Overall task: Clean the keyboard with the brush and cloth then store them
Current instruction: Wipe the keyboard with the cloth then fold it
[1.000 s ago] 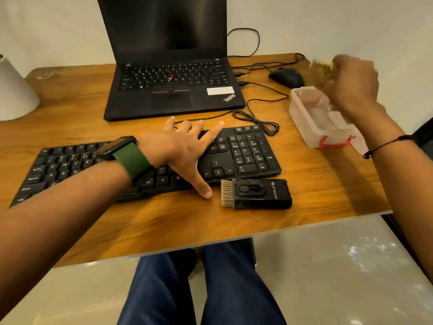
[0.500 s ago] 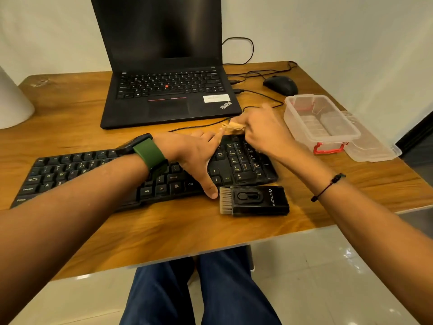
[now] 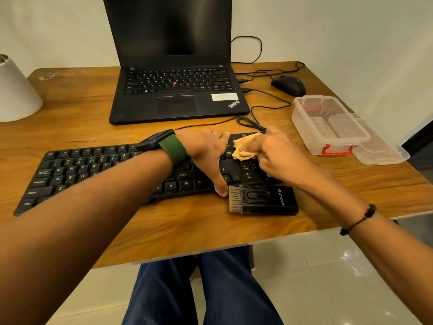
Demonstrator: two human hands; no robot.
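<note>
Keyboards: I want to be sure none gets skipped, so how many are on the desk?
2. The external black keyboard lies at the desk's front under both hands; the laptop behind it has its own built-in one. None looks hidden.

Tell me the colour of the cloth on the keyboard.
Pale yellow-tan; the cloth shows in the head view, held by the right hand.

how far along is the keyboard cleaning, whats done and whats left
Looks done: the brush lies set down on the table in front of the keyboard, so brushing may be over, though that cannot be confirmed. In hand: the right hand pinches the cloth on the keys while the left hand rests flat on the keyboard. Left: finish wiping, then store brush and cloth, likely in the open container.
</note>
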